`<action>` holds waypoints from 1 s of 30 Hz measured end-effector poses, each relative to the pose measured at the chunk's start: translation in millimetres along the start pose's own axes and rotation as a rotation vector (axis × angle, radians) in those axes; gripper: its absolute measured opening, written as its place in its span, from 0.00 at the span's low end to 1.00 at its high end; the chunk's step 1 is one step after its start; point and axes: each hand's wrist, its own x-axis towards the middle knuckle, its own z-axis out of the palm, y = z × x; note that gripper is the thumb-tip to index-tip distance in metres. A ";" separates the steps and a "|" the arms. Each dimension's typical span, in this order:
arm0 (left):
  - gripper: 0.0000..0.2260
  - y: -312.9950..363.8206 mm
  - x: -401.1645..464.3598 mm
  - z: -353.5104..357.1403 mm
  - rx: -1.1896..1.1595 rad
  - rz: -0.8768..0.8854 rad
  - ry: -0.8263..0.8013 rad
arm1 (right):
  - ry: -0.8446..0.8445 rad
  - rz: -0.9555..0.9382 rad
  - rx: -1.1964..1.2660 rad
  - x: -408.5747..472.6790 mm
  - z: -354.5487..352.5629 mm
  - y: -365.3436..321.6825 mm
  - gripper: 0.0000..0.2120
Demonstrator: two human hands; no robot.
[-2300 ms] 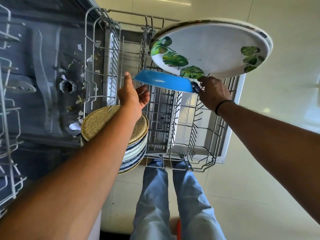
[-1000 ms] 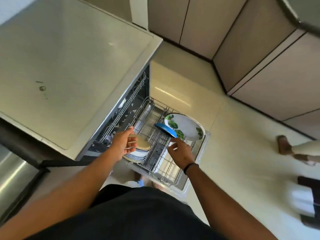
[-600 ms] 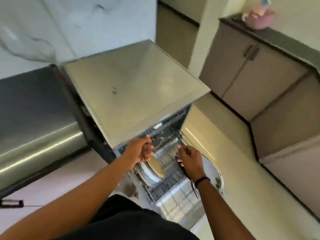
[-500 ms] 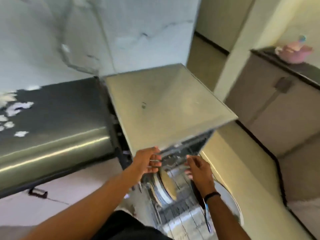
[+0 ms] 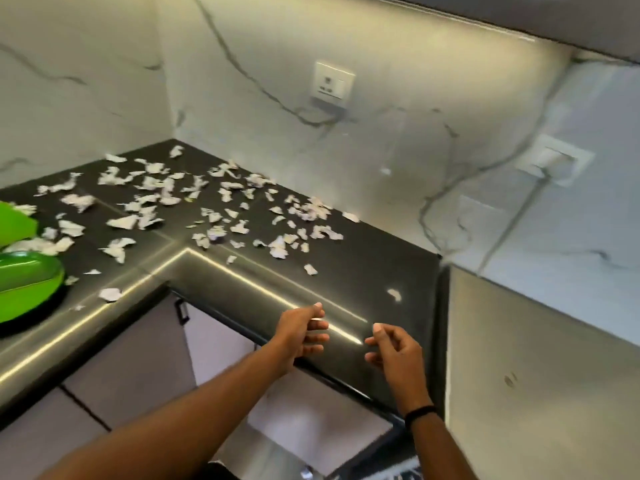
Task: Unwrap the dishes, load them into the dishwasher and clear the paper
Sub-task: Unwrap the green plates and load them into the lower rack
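Several torn white paper scraps (image 5: 221, 206) lie scattered over the black corner countertop (image 5: 377, 258). My left hand (image 5: 303, 332) hovers in front of the counter's front edge with relaxed fingers and holds nothing. My right hand (image 5: 393, 348) hangs beside it, a little lower and to the right, fingers loosely curled and empty, a black band on its wrist. The steel top of the dishwasher (image 5: 540, 358) shows at the right. Its racks and the dishes are out of view.
A bright green dish (image 5: 24, 282) sits on the counter at the far left. Grey cabinet doors (image 5: 138, 362) run under the counter. Two wall sockets, one (image 5: 330, 83) and another (image 5: 554, 161), sit on the marble backsplash.
The view has swung up from the dishwasher rack to the countertop. Both hands have left the rack and plates and now hang empty in front of the counter edge.
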 end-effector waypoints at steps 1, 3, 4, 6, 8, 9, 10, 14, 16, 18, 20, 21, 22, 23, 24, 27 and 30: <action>0.15 7.6 6.3 -18.1 -0.022 0.005 0.032 | -0.041 -0.011 -0.007 9.1 22.7 -5.1 0.04; 0.15 21.4 20.0 -62.7 -0.087 0.023 0.102 | -0.148 -0.018 -0.044 28.5 77.5 -14.6 0.05; 0.15 28.0 25.5 -86.4 -0.119 0.034 0.140 | -0.206 -0.010 -0.063 37.5 107.3 -18.0 0.05; 0.15 37.5 33.6 -124.7 -0.148 0.053 0.205 | -0.301 0.010 -0.097 51.9 156.5 -24.3 0.05; 0.14 44.5 43.6 -167.6 -0.162 0.071 0.285 | -0.398 0.025 -0.126 65.0 213.2 -28.1 0.05; 0.14 49.3 47.3 -182.9 -0.162 0.079 0.310 | -0.427 0.026 -0.123 70.0 235.1 -29.6 0.05; 0.13 54.3 50.7 -197.4 -0.168 0.088 0.332 | -0.456 0.025 -0.115 73.6 256.1 -31.6 0.05; 0.11 66.8 56.8 -253.0 -0.263 0.103 0.471 | -0.622 0.008 -0.108 71.8 334.7 -36.8 0.04; 0.11 66.7 54.7 -272.7 -0.319 0.110 0.541 | -0.708 -0.024 -0.136 67.4 359.6 -39.0 0.05; 0.10 64.9 53.5 -291.5 -0.373 0.124 0.614 | -0.779 -0.039 -0.158 67.5 383.0 -40.5 0.06; 0.10 64.6 50.8 -309.1 -0.424 0.141 0.683 | -0.835 -0.040 -0.181 68.7 403.7 -42.6 0.06; 0.10 66.4 49.0 -316.6 -0.443 0.153 0.711 | -0.854 -0.044 -0.186 69.1 411.7 -44.9 0.07; 0.10 69.5 46.3 -324.9 -0.459 0.170 0.742 | -0.880 -0.047 -0.188 69.6 421.3 -47.7 0.07; 0.09 72.9 43.6 -331.7 -0.470 0.186 0.767 | -0.900 -0.045 -0.186 69.7 429.4 -49.9 0.08; 0.09 76.0 39.4 -338.5 -0.479 0.199 0.801 | -0.927 -0.040 -0.188 68.7 437.9 -52.9 0.08; 0.08 84.6 28.2 -358.4 -0.462 0.242 0.890 | -1.012 -0.044 -0.190 64.2 468.2 -61.9 0.07; 0.05 85.3 20.3 -378.3 -0.415 0.286 0.986 | -1.071 -0.047 -0.230 59.0 498.3 -65.0 0.09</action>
